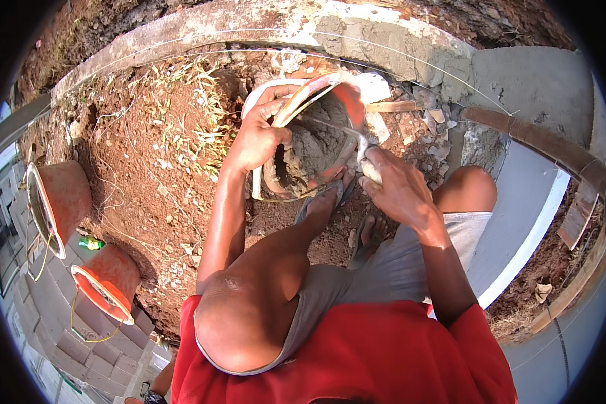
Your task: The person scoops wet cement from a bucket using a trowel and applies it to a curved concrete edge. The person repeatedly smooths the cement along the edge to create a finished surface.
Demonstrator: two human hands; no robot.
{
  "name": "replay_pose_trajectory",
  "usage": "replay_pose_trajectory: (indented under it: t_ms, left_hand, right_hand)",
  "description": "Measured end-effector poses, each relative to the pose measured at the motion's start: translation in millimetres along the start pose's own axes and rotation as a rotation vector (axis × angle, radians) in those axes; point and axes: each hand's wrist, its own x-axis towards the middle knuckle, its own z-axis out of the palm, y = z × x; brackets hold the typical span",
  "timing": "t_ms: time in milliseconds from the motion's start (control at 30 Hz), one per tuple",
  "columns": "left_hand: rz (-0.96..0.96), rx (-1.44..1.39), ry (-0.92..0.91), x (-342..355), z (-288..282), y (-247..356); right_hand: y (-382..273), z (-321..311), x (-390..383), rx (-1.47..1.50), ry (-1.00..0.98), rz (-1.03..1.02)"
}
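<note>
An orange bucket [347, 101] of wet grey mortar [316, 151] is tipped among dirt and rubble between my sandaled feet. My left hand [262, 135] grips its rim and whitish edge on the left. My right hand [394, 188] is closed round the pale handle of a trowel [350, 131], whose metal part reaches into the bucket over the mortar; the blade's end is hard to make out.
Two orange buckets [71, 198] [108, 276] and a green bottle [91, 242] lie left beside grey pavers [34, 316]. A low concrete edging [168, 44] with strings runs behind; boards [552, 145] and smooth concrete are right. Part of another person [161, 380] shows bottom left.
</note>
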Motion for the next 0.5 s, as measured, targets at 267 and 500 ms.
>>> replay_pose_trajectory:
  t_ms: [267,500]
  left_hand:
    - [-0.206,-0.262,-0.071,7,-3,-3]
    - [-0.198,-0.270,-0.045,5,-5,-7]
  right_hand:
    - [-22,102,3,0.064,-0.091,-0.002]
    - [0,18,28,1.018,-0.519,0.393]
